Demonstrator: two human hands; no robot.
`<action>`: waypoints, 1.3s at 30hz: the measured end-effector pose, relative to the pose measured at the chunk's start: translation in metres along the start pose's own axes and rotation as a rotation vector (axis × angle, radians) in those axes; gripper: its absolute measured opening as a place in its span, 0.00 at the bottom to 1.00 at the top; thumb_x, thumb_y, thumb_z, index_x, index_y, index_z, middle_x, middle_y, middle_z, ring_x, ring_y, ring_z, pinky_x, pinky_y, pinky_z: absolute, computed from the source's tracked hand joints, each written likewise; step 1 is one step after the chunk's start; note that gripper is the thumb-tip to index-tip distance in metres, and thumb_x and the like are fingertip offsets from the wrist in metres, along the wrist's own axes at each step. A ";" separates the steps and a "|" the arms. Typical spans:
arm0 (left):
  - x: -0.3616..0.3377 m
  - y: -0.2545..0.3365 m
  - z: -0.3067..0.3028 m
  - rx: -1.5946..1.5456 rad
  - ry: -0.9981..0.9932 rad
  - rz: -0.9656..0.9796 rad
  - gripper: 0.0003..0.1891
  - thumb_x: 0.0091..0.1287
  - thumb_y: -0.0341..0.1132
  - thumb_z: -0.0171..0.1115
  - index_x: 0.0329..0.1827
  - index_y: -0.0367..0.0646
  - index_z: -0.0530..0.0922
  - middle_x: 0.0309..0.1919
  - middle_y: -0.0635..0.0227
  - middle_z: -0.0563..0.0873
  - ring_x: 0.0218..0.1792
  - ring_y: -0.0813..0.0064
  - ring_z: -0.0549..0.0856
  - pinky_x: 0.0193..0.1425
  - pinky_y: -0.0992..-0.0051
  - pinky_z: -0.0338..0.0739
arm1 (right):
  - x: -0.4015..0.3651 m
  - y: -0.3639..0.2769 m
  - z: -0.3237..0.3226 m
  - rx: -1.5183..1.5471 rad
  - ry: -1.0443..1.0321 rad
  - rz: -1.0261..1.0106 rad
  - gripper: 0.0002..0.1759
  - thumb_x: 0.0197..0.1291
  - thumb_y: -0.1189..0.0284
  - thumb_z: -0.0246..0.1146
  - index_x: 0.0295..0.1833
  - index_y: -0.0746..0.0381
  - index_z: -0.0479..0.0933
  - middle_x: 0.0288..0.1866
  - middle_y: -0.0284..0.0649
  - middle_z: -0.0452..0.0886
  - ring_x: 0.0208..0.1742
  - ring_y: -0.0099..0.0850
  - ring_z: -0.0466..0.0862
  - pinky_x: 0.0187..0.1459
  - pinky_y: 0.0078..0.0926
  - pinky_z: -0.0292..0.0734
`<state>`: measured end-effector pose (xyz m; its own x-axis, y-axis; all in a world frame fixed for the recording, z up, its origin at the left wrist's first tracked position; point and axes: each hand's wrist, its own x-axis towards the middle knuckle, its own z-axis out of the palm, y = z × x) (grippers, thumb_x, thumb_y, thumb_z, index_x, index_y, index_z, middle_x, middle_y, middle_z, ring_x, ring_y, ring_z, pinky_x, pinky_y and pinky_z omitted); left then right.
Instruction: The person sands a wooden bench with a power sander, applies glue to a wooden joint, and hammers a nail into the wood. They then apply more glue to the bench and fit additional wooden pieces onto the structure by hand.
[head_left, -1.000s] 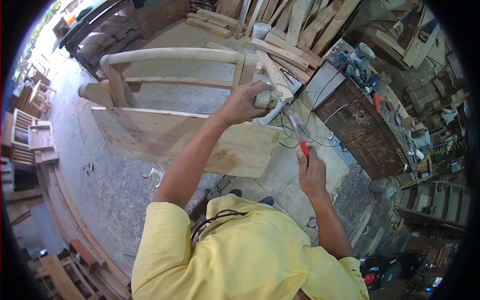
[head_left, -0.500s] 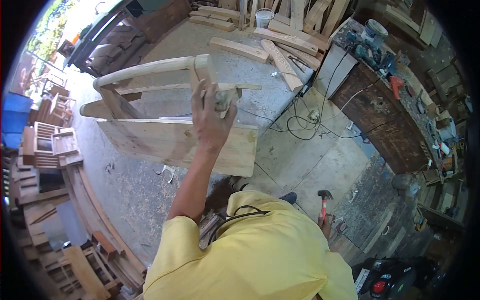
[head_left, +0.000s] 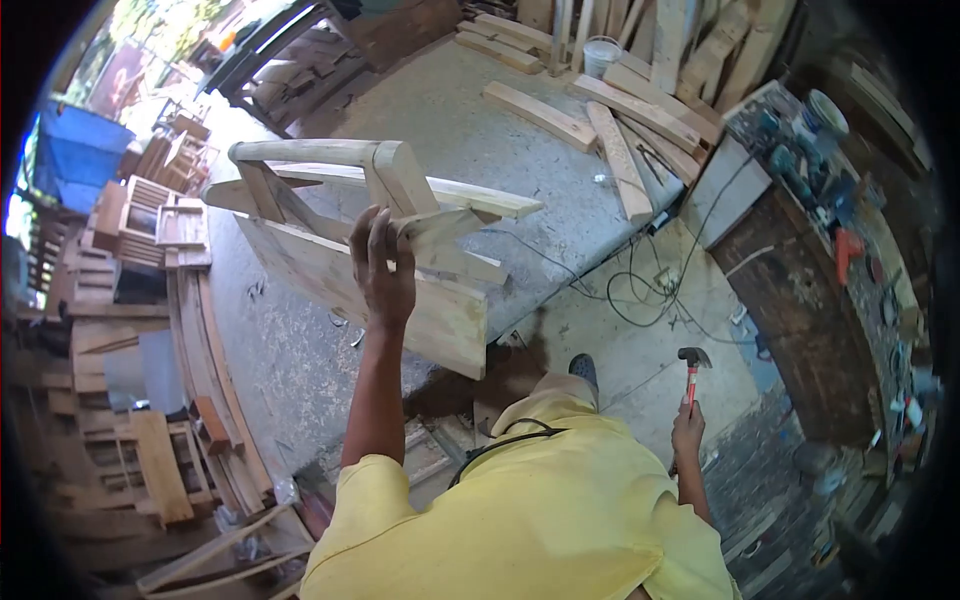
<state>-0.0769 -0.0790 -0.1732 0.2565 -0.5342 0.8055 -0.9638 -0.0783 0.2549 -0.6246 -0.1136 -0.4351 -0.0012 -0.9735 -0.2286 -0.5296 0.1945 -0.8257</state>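
A pale wooden furniture frame [head_left: 360, 290] with a broad flat board, legs and rails stands tilted on the workshop's low grey surface, ahead and to the left. My left hand [head_left: 385, 270] is closed on one of its wooden parts near the middle; the fingertips curl over the edge, and the palm side is hidden. Down at my right side, my right hand [head_left: 688, 430] is wrapped round the handle of a claw hammer [head_left: 692, 375]. The hammer's dark head points up and its grip is red and white.
Loose timber pieces [head_left: 540, 115] and a white bucket [head_left: 600, 57] are at the back. On the right stands a workbench [head_left: 790, 290] crowded with tools. A black cable [head_left: 635, 318] lies coiled on the floor near my shoe [head_left: 583, 370]. Wooden furniture parts [head_left: 160, 465] fill the left side.
The wooden frame has turned, its near end swinging toward me, with my left hand on it. My right hand and the hammer have come further into view. The camera view has shifted left.
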 end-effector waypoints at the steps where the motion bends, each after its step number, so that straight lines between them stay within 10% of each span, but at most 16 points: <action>1: -0.001 0.002 0.000 -0.057 0.009 -0.043 0.22 0.71 0.30 0.62 0.68 0.36 0.74 0.65 0.47 0.76 0.65 0.48 0.76 0.67 0.55 0.73 | 0.019 -0.003 -0.006 -0.004 -0.018 -0.012 0.25 0.78 0.51 0.52 0.33 0.59 0.68 0.18 0.28 0.65 0.17 0.21 0.65 0.20 0.27 0.60; 5: 0.001 0.004 0.006 0.096 0.077 0.034 0.27 0.76 0.49 0.58 0.68 0.35 0.74 0.66 0.47 0.76 0.68 0.46 0.74 0.71 0.53 0.69 | 0.082 -0.019 -0.035 0.229 -0.041 0.306 0.22 0.77 0.52 0.53 0.34 0.57 0.69 0.18 0.27 0.65 0.14 0.18 0.63 0.15 0.23 0.58; 12: -0.040 -0.011 0.011 0.083 0.181 -0.293 0.17 0.79 0.34 0.55 0.66 0.37 0.73 0.71 0.49 0.73 0.71 0.46 0.72 0.75 0.48 0.65 | 0.239 0.039 -0.133 0.161 0.462 0.102 0.14 0.77 0.59 0.55 0.44 0.57 0.77 0.20 0.26 0.65 0.18 0.17 0.66 0.19 0.23 0.60; 13: -0.038 -0.017 0.005 0.234 0.087 -0.052 0.19 0.81 0.36 0.52 0.69 0.35 0.71 0.72 0.47 0.72 0.71 0.48 0.73 0.75 0.51 0.65 | 0.263 0.018 -0.160 0.149 0.519 0.136 0.21 0.75 0.55 0.57 0.45 0.65 0.77 0.28 0.41 0.76 0.30 0.35 0.76 0.36 0.36 0.72; 16: -0.025 0.012 0.012 0.403 0.082 -0.119 0.24 0.83 0.42 0.45 0.76 0.38 0.67 0.73 0.50 0.71 0.73 0.51 0.71 0.76 0.56 0.67 | 0.348 -0.001 -0.225 -0.061 0.799 -0.024 0.22 0.73 0.55 0.59 0.49 0.66 0.78 0.32 0.49 0.81 0.36 0.47 0.82 0.42 0.43 0.75; 21: -0.020 0.044 0.017 0.317 0.101 -0.544 0.25 0.84 0.41 0.43 0.79 0.37 0.63 0.75 0.49 0.69 0.72 0.55 0.73 0.75 0.62 0.69 | 0.480 0.006 -0.335 -0.245 0.831 0.089 0.19 0.69 0.60 0.61 0.52 0.65 0.79 0.42 0.55 0.84 0.45 0.55 0.84 0.47 0.49 0.75; 24: -0.031 0.010 0.002 0.604 0.070 -0.273 0.29 0.82 0.48 0.47 0.76 0.33 0.66 0.71 0.46 0.74 0.66 0.53 0.78 0.70 0.58 0.73 | 0.542 0.063 -0.388 -0.300 0.787 0.149 0.17 0.67 0.64 0.62 0.54 0.63 0.79 0.47 0.55 0.85 0.48 0.56 0.84 0.48 0.50 0.76; 29: -0.005 0.067 0.033 0.702 0.102 -0.394 0.29 0.81 0.49 0.49 0.73 0.33 0.68 0.69 0.46 0.75 0.64 0.52 0.79 0.69 0.58 0.73 | 0.578 0.085 -0.436 -0.394 0.787 0.441 0.17 0.68 0.65 0.60 0.57 0.63 0.77 0.49 0.56 0.85 0.50 0.57 0.85 0.50 0.51 0.78; 39: -0.009 0.102 0.208 0.489 -0.288 -0.759 0.29 0.78 0.51 0.53 0.68 0.32 0.71 0.64 0.46 0.78 0.61 0.50 0.81 0.67 0.56 0.75 | 0.611 0.105 -0.452 -0.496 1.058 0.316 0.24 0.65 0.64 0.65 0.65 0.55 0.75 0.67 0.53 0.71 0.66 0.55 0.71 0.58 0.56 0.72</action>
<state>-0.1929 -0.2567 -0.2659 0.8625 -0.3774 0.3371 -0.4872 -0.7993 0.3516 -1.0639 -0.7424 -0.4282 -0.7596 -0.5531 0.3423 -0.6482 0.5997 -0.4693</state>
